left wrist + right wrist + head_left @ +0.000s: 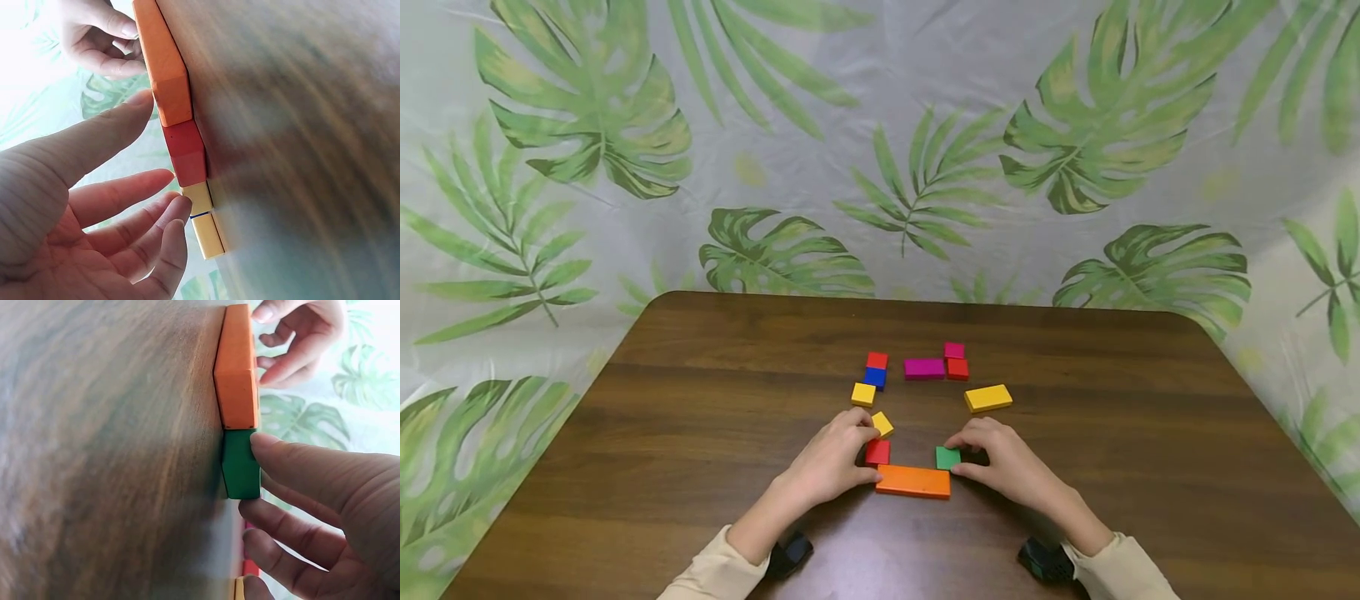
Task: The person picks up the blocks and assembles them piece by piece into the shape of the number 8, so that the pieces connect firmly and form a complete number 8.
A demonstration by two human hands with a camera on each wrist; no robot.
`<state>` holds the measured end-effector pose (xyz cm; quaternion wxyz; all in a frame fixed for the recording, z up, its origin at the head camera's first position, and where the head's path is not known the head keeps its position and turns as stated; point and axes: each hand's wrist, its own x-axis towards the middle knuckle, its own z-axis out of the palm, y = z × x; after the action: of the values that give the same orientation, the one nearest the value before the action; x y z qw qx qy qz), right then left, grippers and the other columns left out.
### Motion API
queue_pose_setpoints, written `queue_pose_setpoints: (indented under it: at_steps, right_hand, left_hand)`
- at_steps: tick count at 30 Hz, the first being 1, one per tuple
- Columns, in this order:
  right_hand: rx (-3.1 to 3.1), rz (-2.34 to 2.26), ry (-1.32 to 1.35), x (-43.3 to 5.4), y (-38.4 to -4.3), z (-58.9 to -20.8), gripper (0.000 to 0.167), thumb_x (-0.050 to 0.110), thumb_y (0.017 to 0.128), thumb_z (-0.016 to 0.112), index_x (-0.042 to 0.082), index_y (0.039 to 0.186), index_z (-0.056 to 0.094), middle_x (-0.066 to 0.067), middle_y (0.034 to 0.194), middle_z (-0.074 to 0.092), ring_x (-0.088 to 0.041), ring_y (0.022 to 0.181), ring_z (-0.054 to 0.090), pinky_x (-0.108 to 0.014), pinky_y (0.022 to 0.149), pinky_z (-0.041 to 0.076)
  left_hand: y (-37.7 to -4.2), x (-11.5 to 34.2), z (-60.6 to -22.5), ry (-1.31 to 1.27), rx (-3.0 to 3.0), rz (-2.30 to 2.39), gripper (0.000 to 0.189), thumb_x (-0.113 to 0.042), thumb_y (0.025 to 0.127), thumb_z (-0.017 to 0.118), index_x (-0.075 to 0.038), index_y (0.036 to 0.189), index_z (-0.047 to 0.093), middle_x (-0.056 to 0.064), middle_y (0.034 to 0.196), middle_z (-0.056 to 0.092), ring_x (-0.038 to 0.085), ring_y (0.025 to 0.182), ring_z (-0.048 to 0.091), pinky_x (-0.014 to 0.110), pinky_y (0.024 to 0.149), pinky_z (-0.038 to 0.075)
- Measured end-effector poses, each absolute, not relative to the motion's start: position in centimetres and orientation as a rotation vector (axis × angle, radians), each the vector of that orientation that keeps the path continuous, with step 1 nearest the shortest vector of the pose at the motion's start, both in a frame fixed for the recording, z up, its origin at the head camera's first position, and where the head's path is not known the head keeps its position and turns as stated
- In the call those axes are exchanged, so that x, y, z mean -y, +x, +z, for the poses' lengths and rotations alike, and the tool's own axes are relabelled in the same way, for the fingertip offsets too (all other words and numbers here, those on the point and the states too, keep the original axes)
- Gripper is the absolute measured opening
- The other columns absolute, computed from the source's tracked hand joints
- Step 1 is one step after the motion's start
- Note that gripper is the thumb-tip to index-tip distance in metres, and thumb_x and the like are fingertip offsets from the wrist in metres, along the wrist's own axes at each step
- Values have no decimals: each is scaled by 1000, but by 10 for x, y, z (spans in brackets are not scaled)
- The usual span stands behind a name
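Note:
A long orange block (913, 482) lies nearest the person, with a small red block (877, 452) behind its left end and a small green block (948, 457) behind its right end. My left hand (833, 458) reaches over the left side, thumb tip at the orange block and the other fingers loosely spread by the red block and a turned yellow block (882, 425). Between thumb and index finger, my right hand (312, 519) pinches the green block, which sits against the orange block's end in the right wrist view.
Behind the left hand, a yellow block (863, 394), a blue block (875, 378) and a red block (877, 360) form a slanted row. Farther right lie a long purple block (924, 368), a magenta block (954, 351), another red block (957, 369) and a long yellow block (988, 398).

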<state>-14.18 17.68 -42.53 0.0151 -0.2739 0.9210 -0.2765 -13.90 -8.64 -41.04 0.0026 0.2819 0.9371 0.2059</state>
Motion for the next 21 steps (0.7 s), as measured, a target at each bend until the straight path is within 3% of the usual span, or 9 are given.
queue_pose_setpoints:
  at_steps: [21]
  right_hand:
    - [-2873,-850,-886,-178,-141,-426,22,19,79,74,14,100,70,7,89,63,-8,82,50,-21,71,47]
  left_hand:
    - [-140,86,-413,890,-2946,633,44,-28,71,81,-2,105,69,6,105,58,19,95,53,33,86,50]
